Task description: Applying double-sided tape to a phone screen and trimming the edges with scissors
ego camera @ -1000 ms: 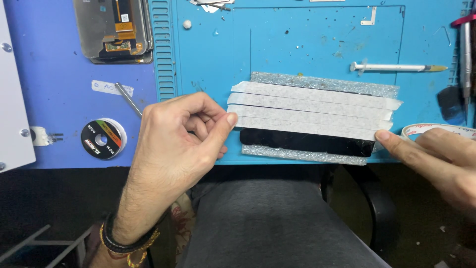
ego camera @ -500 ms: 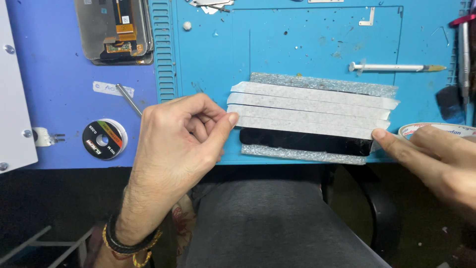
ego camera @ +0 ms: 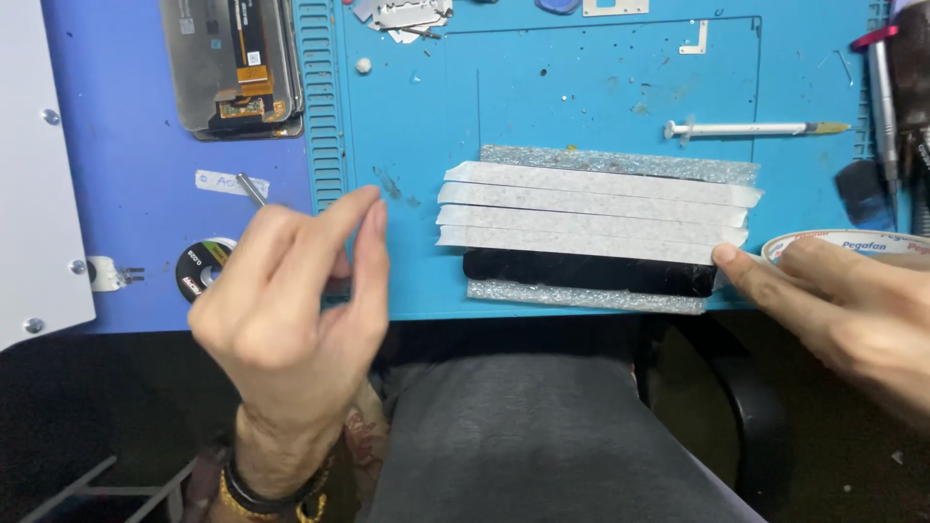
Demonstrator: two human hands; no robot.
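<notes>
Evidently the right hand pinned the tape strip flat, gripping nothing, while the left hand hovered empty, fingers loosely apart, lower left.

left hand lifted off tape strips.

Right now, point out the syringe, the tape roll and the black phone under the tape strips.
syringe (ego camera: 746,128), head view, middle of its clear barrel.
tape roll (ego camera: 852,241), head view, white top rim above the right hand's fingers.
black phone (ego camera: 586,272), head view, bare dark edge below the lowest strip.
</notes>
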